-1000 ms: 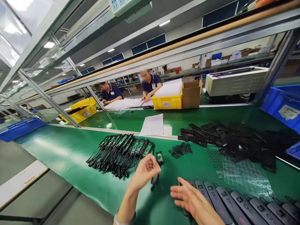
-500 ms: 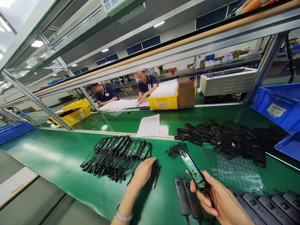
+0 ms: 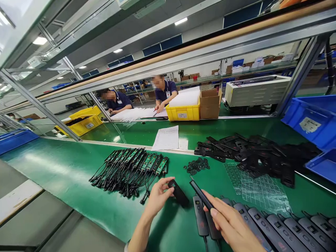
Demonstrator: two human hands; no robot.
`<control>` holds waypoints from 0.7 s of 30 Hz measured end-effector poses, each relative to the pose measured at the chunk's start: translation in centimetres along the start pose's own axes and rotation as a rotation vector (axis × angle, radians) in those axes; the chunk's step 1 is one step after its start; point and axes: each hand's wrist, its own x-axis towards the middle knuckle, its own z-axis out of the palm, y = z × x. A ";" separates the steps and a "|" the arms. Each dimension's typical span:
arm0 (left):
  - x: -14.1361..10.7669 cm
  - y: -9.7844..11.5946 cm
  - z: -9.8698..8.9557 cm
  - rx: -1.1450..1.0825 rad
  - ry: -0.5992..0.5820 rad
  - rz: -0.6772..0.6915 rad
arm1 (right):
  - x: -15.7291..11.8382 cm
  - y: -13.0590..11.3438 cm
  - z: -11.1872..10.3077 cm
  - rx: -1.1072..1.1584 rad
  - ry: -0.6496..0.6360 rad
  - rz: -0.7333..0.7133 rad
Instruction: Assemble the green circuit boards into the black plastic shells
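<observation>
My left hand [image 3: 159, 196] pinches the upper end of a black cover [image 3: 179, 193], tilted above the green table. In my right hand [image 3: 228, 214] is a dark casing [image 3: 201, 194], turned edge-on, so its circuit board is hidden. The two parts are apart. Left of my hands lies a row of open units with green boards [image 3: 136, 161] and black cables. Closed grey devices with small displays [image 3: 279, 229] line the near right, partly under my right hand. Small black rings [image 3: 196, 166] are heaped beyond my hands.
A pile of black covers [image 3: 252, 154] and clear grid sheets [image 3: 258, 189] lie at right, near blue bins [image 3: 309, 117]. Paper [image 3: 166, 138] lies ahead. Across the table, two people work behind a yellow bin [image 3: 182, 112] and a cardboard box [image 3: 210, 104].
My left hand has picked up the black cover from the table. My right hand has turned the casing edge-on and moved it slightly left, so the board no longer shows.
</observation>
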 end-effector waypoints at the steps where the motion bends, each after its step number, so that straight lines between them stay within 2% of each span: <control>1: -0.6 0.3 0.7 -0.174 -0.007 -0.078 | 0.1 0.2 0.2 -0.121 0.013 -0.072; 3: -1.7 0.7 2.1 -0.415 -0.029 -0.182 | 0.3 0.5 0.8 -0.291 0.012 -0.171; 5: -2.6 1.0 3.6 -0.588 -0.025 -0.229 | 0.4 0.7 1.3 -0.376 -0.021 -0.202; 10: -3.7 0.8 5.9 -0.748 0.062 -0.173 | -0.1 1.1 1.6 -0.454 -0.066 -0.236; 14: -4.0 0.9 6.4 -0.774 0.109 -0.138 | -0.3 1.3 1.5 -0.489 -0.065 -0.246; 19: -4.4 1.6 6.4 -0.875 0.030 -0.145 | -0.3 2.0 1.8 -0.626 -0.042 -0.259; 21: -4.5 1.6 6.4 -0.905 0.040 -0.167 | -0.3 2.1 2.0 -0.697 -0.026 -0.282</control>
